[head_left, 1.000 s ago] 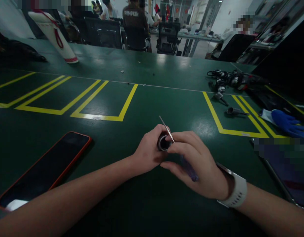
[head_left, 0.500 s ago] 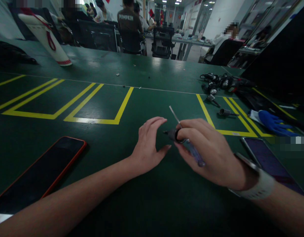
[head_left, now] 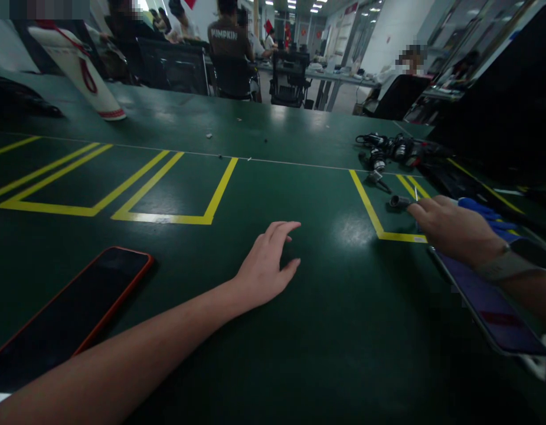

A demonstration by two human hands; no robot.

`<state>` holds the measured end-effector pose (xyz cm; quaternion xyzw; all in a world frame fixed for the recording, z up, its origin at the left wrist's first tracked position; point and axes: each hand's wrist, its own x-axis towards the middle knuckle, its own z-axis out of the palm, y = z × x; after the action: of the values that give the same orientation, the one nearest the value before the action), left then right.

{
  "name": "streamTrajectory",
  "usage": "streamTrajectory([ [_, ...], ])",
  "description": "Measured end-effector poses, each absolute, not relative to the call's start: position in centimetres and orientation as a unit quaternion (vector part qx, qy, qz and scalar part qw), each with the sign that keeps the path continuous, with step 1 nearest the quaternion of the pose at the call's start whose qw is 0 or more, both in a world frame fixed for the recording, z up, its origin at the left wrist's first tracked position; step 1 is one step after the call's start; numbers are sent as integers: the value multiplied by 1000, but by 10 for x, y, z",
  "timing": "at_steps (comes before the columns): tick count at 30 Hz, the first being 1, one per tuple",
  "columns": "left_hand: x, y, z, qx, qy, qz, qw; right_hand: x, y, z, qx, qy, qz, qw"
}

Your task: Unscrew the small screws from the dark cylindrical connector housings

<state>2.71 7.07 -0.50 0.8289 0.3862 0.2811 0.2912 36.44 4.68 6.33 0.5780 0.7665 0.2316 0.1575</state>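
Note:
My left hand lies open on the green table, fingers slightly spread and holding nothing. Far to the right, my right hand reaches over the yellow tape line, fingers closed. A thin metal screwdriver shaft sticks up from its fingertips; the handle is hidden in the hand. A small dark cylindrical part lies on the table just left of those fingertips. Whether the hand also holds the small black cylinder is hidden.
A red-cased phone lies at front left, and a second phone sits under my right wrist. A blue glove and a pile of black parts lie at the right. A white-and-red object stands at back left. People sit at desks beyond.
My right hand has swung from the table's middle to the right yellow box, taking the screwdriver along. My left hand let go of the black cylinder and now rests open.

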Motion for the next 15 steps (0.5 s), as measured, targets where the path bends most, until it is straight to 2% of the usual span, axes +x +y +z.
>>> streamTrajectory([
  [7, 26, 71, -2, 828, 386, 260, 313, 378, 64, 40, 585, 777, 197, 123],
  [12, 27, 70, -2, 830, 383, 258, 313, 372, 68, 48, 606, 773, 155, 109],
  [15, 28, 70, -2, 831, 386, 253, 310, 368, 83, 58, 646, 752, 124, 39],
])
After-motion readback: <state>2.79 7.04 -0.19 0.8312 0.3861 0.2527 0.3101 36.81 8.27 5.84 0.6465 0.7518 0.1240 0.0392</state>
